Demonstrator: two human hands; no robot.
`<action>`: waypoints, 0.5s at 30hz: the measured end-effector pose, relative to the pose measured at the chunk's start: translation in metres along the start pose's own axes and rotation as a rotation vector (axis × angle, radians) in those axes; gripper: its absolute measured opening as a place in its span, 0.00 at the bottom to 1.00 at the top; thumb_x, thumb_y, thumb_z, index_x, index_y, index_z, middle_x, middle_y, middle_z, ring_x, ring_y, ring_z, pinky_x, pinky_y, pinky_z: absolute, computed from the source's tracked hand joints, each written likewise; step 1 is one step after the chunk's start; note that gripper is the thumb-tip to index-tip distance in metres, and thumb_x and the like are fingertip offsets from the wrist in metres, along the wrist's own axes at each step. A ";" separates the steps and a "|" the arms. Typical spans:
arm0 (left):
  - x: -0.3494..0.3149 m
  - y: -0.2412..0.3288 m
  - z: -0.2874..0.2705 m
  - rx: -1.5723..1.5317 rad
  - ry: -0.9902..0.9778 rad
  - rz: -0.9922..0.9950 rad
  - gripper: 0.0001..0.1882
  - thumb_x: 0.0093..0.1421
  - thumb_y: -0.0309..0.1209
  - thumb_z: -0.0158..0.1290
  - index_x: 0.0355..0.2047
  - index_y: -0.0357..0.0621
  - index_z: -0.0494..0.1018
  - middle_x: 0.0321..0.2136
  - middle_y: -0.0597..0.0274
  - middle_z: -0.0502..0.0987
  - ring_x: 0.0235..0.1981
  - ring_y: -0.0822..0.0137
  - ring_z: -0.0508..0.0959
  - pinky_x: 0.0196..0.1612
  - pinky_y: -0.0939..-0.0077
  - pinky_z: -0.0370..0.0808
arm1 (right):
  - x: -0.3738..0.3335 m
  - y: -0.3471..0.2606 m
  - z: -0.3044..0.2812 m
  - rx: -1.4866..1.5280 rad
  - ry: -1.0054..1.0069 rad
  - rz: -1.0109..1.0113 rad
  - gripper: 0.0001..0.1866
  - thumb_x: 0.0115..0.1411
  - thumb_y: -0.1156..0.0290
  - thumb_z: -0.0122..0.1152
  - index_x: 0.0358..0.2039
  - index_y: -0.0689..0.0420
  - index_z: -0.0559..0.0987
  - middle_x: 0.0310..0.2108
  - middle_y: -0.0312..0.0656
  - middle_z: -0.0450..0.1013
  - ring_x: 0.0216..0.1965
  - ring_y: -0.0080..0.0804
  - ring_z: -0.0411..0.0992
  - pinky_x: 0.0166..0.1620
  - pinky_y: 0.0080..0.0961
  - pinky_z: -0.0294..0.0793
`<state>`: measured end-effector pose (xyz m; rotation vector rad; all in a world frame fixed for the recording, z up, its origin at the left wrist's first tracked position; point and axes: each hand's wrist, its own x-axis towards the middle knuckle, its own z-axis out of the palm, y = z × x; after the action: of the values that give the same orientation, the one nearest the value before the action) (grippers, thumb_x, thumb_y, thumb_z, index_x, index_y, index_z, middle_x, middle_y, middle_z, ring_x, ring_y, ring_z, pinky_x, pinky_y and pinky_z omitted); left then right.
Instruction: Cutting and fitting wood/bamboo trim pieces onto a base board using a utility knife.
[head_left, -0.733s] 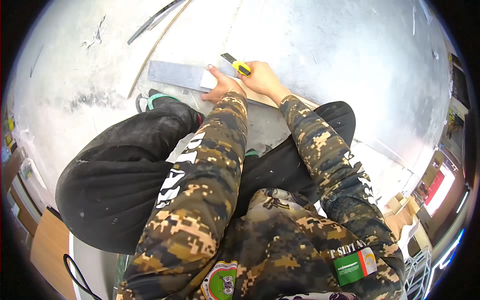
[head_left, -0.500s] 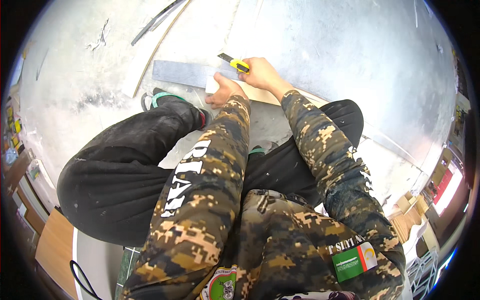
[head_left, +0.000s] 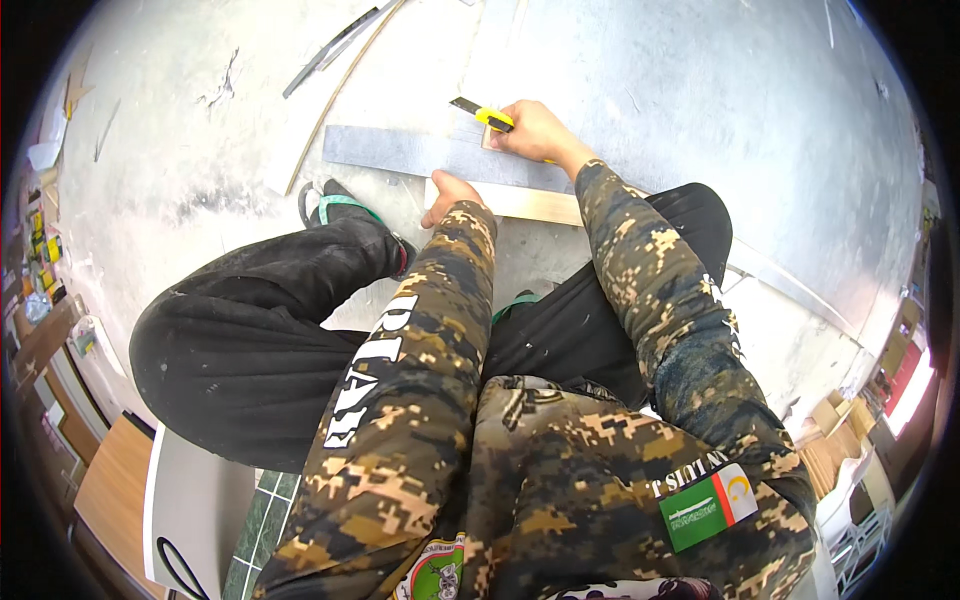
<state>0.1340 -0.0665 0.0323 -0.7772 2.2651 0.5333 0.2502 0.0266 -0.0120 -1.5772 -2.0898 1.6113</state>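
A yellow snap-off utility knife (head_left: 494,119) with a dark blade is held in my right hand (head_left: 537,134). Its blade points to the upper left, over a grey strip (head_left: 385,150) on the floor. My left hand (head_left: 455,194) is closed around the left end of a pale wooden board (head_left: 535,204), thumb on top. That board runs off to the right, under my right forearm, along the near edge of the grey strip. A small brownish edge shows just below the knife, partly hidden by my right fingers; I cannot tell what it belongs to.
Long thin strips (head_left: 345,95) and a dark offcut (head_left: 328,52) lie on the dusty grey floor (head_left: 190,150) ahead. My bent legs (head_left: 240,335) flank the work. Wood pieces (head_left: 835,430) stand at the right, a brown-topped piece of furniture (head_left: 118,500) at the lower left.
My right hand and the knife have moved slightly right, away from my left hand. More of the grey strip shows between them. The whole view has shifted a little.
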 end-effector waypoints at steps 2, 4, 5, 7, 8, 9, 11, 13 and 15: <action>-0.002 -0.001 0.002 0.018 -0.019 0.024 0.46 0.55 0.53 0.57 0.61 0.29 0.54 0.50 0.34 0.74 0.51 0.42 0.78 0.59 0.56 0.72 | 0.002 0.013 0.006 0.024 -0.019 -0.101 0.09 0.53 0.71 0.71 0.34 0.60 0.84 0.28 0.43 0.81 0.30 0.31 0.76 0.40 0.31 0.75; -0.001 -0.001 0.001 0.036 -0.037 0.056 0.45 0.54 0.51 0.58 0.60 0.29 0.54 0.50 0.34 0.74 0.51 0.43 0.78 0.58 0.56 0.73 | 0.002 0.010 0.006 0.052 -0.049 -0.212 0.08 0.53 0.73 0.71 0.34 0.60 0.84 0.29 0.43 0.81 0.30 0.31 0.75 0.40 0.31 0.75; -0.001 -0.002 0.002 0.047 -0.048 0.072 0.45 0.54 0.50 0.59 0.60 0.29 0.54 0.50 0.34 0.74 0.51 0.43 0.78 0.58 0.56 0.73 | 0.002 0.009 0.002 0.042 -0.060 -0.166 0.07 0.54 0.74 0.70 0.34 0.59 0.84 0.28 0.41 0.80 0.31 0.29 0.75 0.39 0.30 0.75; -0.001 -0.002 0.001 0.067 -0.063 0.100 0.45 0.53 0.49 0.60 0.59 0.30 0.53 0.50 0.34 0.73 0.50 0.43 0.78 0.57 0.57 0.73 | 0.000 0.007 -0.004 0.036 -0.073 -0.122 0.06 0.55 0.75 0.70 0.34 0.59 0.84 0.28 0.39 0.80 0.31 0.28 0.75 0.39 0.29 0.75; 0.001 -0.002 0.000 0.075 -0.067 0.113 0.44 0.53 0.48 0.60 0.59 0.30 0.53 0.50 0.34 0.73 0.50 0.44 0.78 0.57 0.57 0.74 | -0.004 0.006 -0.008 0.125 -0.141 -0.072 0.07 0.55 0.75 0.70 0.35 0.58 0.83 0.28 0.37 0.80 0.31 0.26 0.74 0.38 0.28 0.75; 0.000 -0.003 0.002 0.090 -0.082 0.129 0.44 0.53 0.47 0.61 0.59 0.31 0.53 0.50 0.34 0.73 0.50 0.44 0.79 0.57 0.57 0.74 | -0.008 0.013 -0.013 0.209 -0.198 -0.015 0.07 0.56 0.74 0.69 0.36 0.58 0.83 0.28 0.35 0.80 0.31 0.24 0.74 0.37 0.26 0.75; -0.001 -0.007 0.006 0.121 -0.114 0.160 0.44 0.52 0.46 0.62 0.58 0.31 0.53 0.50 0.34 0.73 0.50 0.44 0.79 0.56 0.57 0.74 | -0.014 0.025 -0.014 0.306 -0.195 0.007 0.06 0.57 0.74 0.69 0.36 0.56 0.83 0.30 0.32 0.79 0.29 0.21 0.71 0.35 0.22 0.74; -0.003 -0.010 0.010 0.137 -0.133 0.175 0.44 0.52 0.45 0.63 0.58 0.32 0.53 0.50 0.34 0.73 0.50 0.44 0.79 0.56 0.57 0.75 | -0.022 0.029 -0.016 0.491 -0.213 0.060 0.05 0.57 0.74 0.69 0.35 0.56 0.83 0.32 0.32 0.80 0.27 0.19 0.70 0.33 0.21 0.73; -0.008 -0.018 0.018 -0.075 -0.230 0.130 0.43 0.49 0.38 0.66 0.57 0.34 0.53 0.49 0.35 0.71 0.48 0.47 0.79 0.51 0.61 0.78 | -0.032 0.037 -0.025 0.492 -0.203 0.087 0.05 0.57 0.74 0.68 0.35 0.56 0.82 0.32 0.33 0.80 0.29 0.19 0.70 0.34 0.21 0.72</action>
<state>0.1592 -0.0668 0.0224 -0.5751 2.1001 0.7331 0.3043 0.0175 -0.0134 -1.3954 -1.5339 2.1794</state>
